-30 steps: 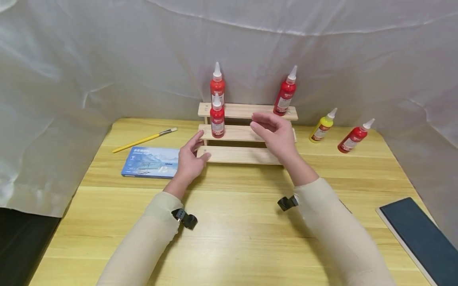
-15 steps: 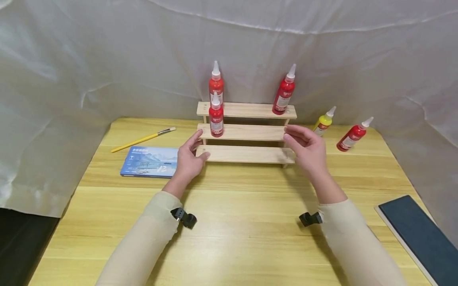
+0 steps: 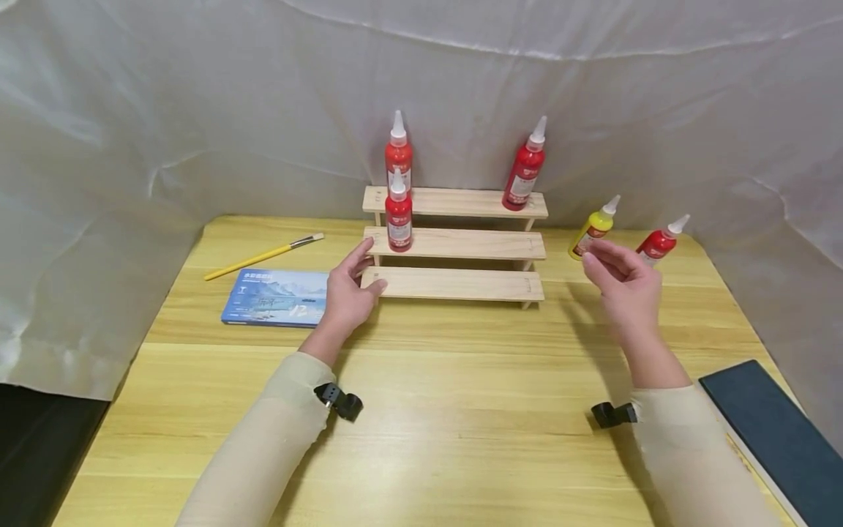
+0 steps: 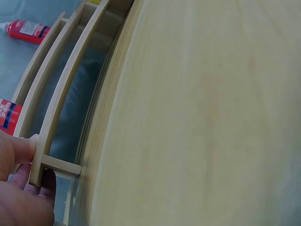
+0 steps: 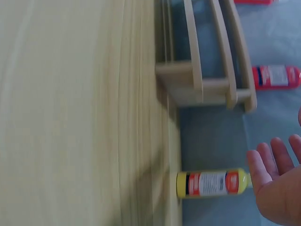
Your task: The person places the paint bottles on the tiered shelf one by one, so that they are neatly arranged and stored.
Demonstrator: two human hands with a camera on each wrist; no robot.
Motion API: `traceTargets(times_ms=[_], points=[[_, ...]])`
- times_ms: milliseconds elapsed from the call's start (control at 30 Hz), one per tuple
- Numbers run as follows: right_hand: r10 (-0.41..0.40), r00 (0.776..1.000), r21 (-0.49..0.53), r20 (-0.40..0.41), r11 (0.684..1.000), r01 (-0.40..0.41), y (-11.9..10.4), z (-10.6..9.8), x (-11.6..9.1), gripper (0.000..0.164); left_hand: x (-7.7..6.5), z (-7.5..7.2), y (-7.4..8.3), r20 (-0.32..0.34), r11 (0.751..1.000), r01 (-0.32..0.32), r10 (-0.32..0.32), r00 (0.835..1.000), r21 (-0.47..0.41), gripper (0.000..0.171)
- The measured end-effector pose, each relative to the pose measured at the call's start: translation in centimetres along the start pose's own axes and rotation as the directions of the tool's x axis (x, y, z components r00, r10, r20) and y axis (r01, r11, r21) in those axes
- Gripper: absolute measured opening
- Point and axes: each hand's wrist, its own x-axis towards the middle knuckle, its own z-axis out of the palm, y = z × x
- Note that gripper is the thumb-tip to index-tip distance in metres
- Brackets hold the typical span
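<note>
A three-tier wooden rack [image 3: 454,284] stands near the back of the table. My left hand [image 3: 352,293] grips its left end, with the thumb on the lowest board and fingers behind it in the left wrist view. A red paint bottle [image 3: 399,222] is on the middle tier at the left. Behind it on the top tier is an orange-red paint bottle [image 3: 398,157]; another red bottle [image 3: 524,176] stands at that tier's right end. My right hand [image 3: 626,285], fingers loosely bent and holding nothing, is nearest the yellow paint bottle [image 3: 588,236], partly covering a red bottle [image 3: 656,247] behind.
A yellow-handled paintbrush [image 3: 263,258] and a blue flat box [image 3: 273,298] lie left of the rack, the box partly behind my left hand. At the right edge lies a dark-covered book [image 3: 777,432]. Grey cloth [image 3: 263,110] hangs behind the wooden table [image 3: 428,410].
My right hand has moved rightward from in front of the rack, past its right end, to the yellow bottle. My left hand stays on the rack's left end, and the bottles keep their places.
</note>
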Motion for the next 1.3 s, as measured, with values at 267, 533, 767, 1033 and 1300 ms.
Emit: traceTargets(times_ms=[267, 533, 767, 1033, 1300], points=[[0.085, 0.991, -0.072, -0.108, 0.993, -0.093, 0.0, -2.0, 2.4, 0.042, -0.1, 0.0, 0.0, 0.001, 1.0, 0.0, 0.0, 1.0, 0.001, 0.077], [0.076, 0.981, -0.066, -0.177, 0.994, -0.089, 0.5, -2.1, 5.1, 0.043, 0.0, 0.1, -0.1, 0.003, 1.0, 0.009, -0.009, 1.0, 0.007, 0.076], [0.115, 0.976, -0.147, -0.185, 0.979, -0.143, 0.7, -1.6, 7.2, 0.048, 0.0, 0.0, 0.0, 0.003, 1.0, 0.017, -0.017, 1.0, 0.006, 0.077], [0.171, 0.972, -0.205, -0.163, 0.957, -0.203, 1.4, -1.5, 8.9, 0.05, -0.1, 0.0, 0.0, 0.0, 1.0, 0.016, -0.016, 1.0, -0.002, 0.076], [0.186, 0.97, -0.299, -0.159, 0.927, -0.227, 2.1, -1.0, 10.0, 0.053, -0.1, 0.0, 0.0, 0.0, 1.0, 0.019, -0.019, 1.0, -0.002, 0.075]])
